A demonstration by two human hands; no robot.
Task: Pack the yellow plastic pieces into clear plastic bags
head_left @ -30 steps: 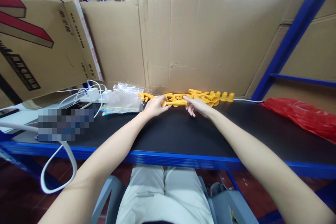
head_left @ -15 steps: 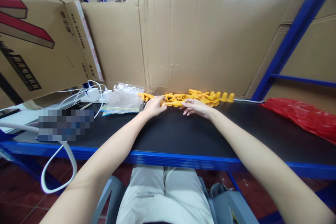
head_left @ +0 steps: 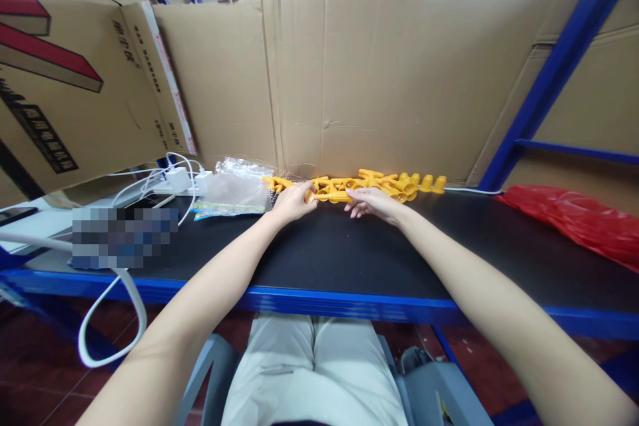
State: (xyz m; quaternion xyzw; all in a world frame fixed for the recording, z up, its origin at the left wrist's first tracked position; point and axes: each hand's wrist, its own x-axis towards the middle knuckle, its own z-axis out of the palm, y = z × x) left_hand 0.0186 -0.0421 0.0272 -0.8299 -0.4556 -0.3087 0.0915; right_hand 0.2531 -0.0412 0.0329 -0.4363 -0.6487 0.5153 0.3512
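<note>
My left hand (head_left: 295,202) is closed around the left end of a yellow plastic piece (head_left: 335,197), a slim bar with a rounded, cup-like end by my thumb. At its other end, my right hand (head_left: 372,204) pinches it between thumb and forefinger, with the other fingers curled loosely below. Just behind my hands, a heap of yellow plastic pieces (head_left: 372,175), some branched and some cup-shaped, lies along the back of the black tabletop (head_left: 344,253). Small yellow cups (head_left: 426,184) stand in a row at the right of the heap.
Left of my hands lies a clear plastic bag (head_left: 237,190). Beyond it are a power strip with white plugs (head_left: 177,180) and cables. A red plastic bag (head_left: 574,219) lies at the right. A cardboard wall (head_left: 374,80) closes off the back, beside a blue post (head_left: 544,80).
My right hand's thumb and forefinger have closed on the right end of the yellow piece, which now shows level between my hands. My left hand has barely moved.
</note>
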